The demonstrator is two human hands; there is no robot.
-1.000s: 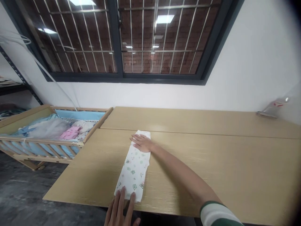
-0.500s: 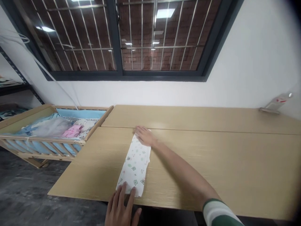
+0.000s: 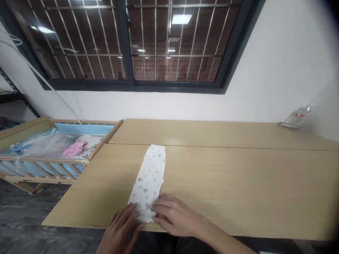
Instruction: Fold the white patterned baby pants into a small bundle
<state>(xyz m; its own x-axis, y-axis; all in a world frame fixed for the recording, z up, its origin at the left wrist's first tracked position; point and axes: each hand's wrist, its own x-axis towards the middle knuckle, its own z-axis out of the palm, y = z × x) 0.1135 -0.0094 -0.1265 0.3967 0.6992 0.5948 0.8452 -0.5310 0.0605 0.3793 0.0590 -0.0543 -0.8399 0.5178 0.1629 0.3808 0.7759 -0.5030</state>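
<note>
A long, narrow folded white cloth (image 3: 149, 178) with small printed figures lies lengthwise on the light wooden table (image 3: 238, 183), its far end at the seam between two tabletops. My left hand (image 3: 120, 229) rests at the cloth's near left corner, fingers stretched and touching the hem. My right hand (image 3: 176, 217) sits at the near right corner, fingers curled and pressed on the cloth's edge. Both hands meet at the near end, close to the table's front edge.
A wooden baby crib (image 3: 53, 150) with blue lining and pink and white clothes stands left of the table. A barred window (image 3: 132, 42) fills the wall behind. A small clear plastic object (image 3: 293, 118) lies at the table's far right by the wall.
My right hand has left the cloth's far end and come back to the near end beside my left hand. The cloth lies flat and straight, its far end uncovered.
</note>
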